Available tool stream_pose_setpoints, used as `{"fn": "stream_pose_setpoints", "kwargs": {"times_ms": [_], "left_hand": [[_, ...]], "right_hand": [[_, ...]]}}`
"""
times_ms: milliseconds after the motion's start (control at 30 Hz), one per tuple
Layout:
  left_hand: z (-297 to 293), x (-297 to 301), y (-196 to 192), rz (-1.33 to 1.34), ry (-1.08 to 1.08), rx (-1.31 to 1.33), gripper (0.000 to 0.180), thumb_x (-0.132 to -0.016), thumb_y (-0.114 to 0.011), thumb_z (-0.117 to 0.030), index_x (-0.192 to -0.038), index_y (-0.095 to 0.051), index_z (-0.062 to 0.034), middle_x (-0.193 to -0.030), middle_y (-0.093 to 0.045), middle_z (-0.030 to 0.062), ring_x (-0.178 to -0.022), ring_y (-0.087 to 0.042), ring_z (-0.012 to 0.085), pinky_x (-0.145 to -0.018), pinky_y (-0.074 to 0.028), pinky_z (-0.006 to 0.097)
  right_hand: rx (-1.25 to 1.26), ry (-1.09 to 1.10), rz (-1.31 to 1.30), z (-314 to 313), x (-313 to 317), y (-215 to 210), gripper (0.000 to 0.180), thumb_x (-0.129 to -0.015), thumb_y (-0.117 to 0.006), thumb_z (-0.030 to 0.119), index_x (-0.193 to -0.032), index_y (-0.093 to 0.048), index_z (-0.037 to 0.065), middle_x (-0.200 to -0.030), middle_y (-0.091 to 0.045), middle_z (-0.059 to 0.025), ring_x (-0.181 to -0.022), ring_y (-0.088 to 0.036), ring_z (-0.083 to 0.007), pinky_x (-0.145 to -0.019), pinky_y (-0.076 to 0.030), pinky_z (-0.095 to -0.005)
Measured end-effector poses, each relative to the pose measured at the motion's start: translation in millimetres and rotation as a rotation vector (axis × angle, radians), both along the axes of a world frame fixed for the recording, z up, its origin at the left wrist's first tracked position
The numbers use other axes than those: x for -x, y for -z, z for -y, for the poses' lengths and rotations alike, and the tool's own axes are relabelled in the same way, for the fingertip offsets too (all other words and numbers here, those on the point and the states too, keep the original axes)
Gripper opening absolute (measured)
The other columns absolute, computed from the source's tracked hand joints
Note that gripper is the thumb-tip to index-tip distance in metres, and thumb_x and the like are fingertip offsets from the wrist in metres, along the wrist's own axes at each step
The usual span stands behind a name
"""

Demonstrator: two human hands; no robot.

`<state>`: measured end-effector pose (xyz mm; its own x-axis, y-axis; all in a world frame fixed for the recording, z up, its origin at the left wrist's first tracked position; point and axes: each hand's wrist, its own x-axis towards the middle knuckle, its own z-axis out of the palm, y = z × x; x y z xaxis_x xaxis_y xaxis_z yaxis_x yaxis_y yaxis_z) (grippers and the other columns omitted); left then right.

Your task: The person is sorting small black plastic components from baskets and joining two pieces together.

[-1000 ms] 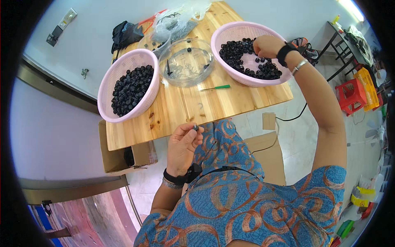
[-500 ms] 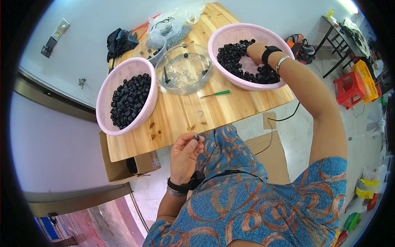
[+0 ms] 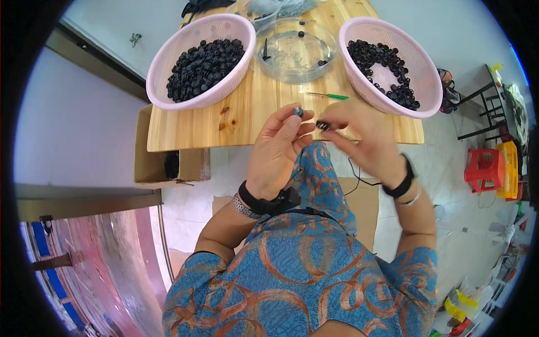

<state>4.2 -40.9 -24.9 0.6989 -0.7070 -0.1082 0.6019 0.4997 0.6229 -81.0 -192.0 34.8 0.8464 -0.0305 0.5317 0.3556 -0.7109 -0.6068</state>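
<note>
Hands met over the near edge of the wooden table (image 3: 236,121), close to the body, where small parts were easiest to see and steady. The left hand (image 3: 278,151) pinched a small dark round piece (image 3: 298,112) between thumb and fingertips, fingers closed on it and lifted so the piece faced the other hand. The right hand (image 3: 359,143) had its fingertips clamped on a small black part (image 3: 323,125), just beside and a little below the left's pinch; the two parts were near but looked apart, as if being lined up, though that was a judgement.

Beyond the pinches lay a green-handled tool (image 3: 328,95), within easy reach of either hand. Further out stood a clear round dish (image 3: 296,50) with a few black bits in it, central between both grips. To the left of the left pinch sat a pink basket (image 3: 168,84) heaped with black pieces; to the right of the right pinch a second pink basket (image 3: 426,84) held a thinner scatter of them. Each basket stood on its own hand's side, probably so that each hand could reach one without crossing. An open cardboard box (image 3: 147,168) sat below the table's left end.
</note>
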Motion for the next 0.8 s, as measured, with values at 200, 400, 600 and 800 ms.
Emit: {"fn": "stream_pose_setpoints", "kwargs": {"times_ms": [200, 400, 600, 800], "left_hand": [[-0.7, 14.9, 8.3, 0.023, 0.027, 0.122, 0.025, -0.09, -0.049, -0.007, -0.114, -0.051, -0.0024, -0.102, -0.059, 0.0073, -0.093, -0.057, 0.0154, -0.082, -0.047, 0.028], [-7.2, 25.9, 14.5, 0.051, -0.04, 0.039, 0.025, -0.09, -0.05, -0.006, -0.114, -0.052, -0.0009, -0.101, -0.059, 0.0083, -0.094, -0.057, 0.0171, -0.083, -0.047, 0.028], [-15.8, 22.2, 12.7, -0.015, 0.041, 0.066, 0.025, -0.09, -0.049, -0.005, -0.115, -0.052, -0.0005, -0.101, -0.059, 0.0097, -0.095, -0.057, 0.0174, -0.083, -0.048, 0.028], [-26.1, 22.6, 8.7, 0.089, 0.2, 0.001, 0.026, -0.091, -0.047, -0.008, -0.115, -0.051, 0.0009, -0.109, -0.056, 0.011, -0.101, -0.055, 0.0194, -0.087, -0.047, 0.03]], "right_hand": [[0.191, 0.163, 0.246, -30.5, -2.3, 42.8, 0.04, -0.063, -0.064, -0.003, -0.101, -0.053, 0.004, -0.091, -0.059, -0.0098, -0.079, -0.057, -0.0281, -0.066, -0.048, -0.0337], [0.055, 0.221, 0.194, -43.7, 7.5, 55.2, 0.037, -0.066, -0.064, -0.004, -0.1, -0.054, 0.004, -0.088, -0.056, -0.0113, -0.074, -0.055, -0.027, -0.064, -0.047, -0.0321], [-0.577, 0.102, -0.006, -39.7, 18.2, 56.2, 0.029, -0.072, -0.068, -0.001, -0.099, -0.057, 0.002, -0.09, -0.054, -0.0065, -0.076, -0.052, -0.0108, -0.063, -0.044, -0.0222], [-0.823, -0.037, -0.015, -38.4, 21.3, 62.2, 0.028, -0.074, -0.067, -0.002, -0.1, -0.058, -0.001, -0.098, -0.052, -0.0053, -0.077, -0.049, -0.0076, -0.067, -0.042, -0.0201]]}}
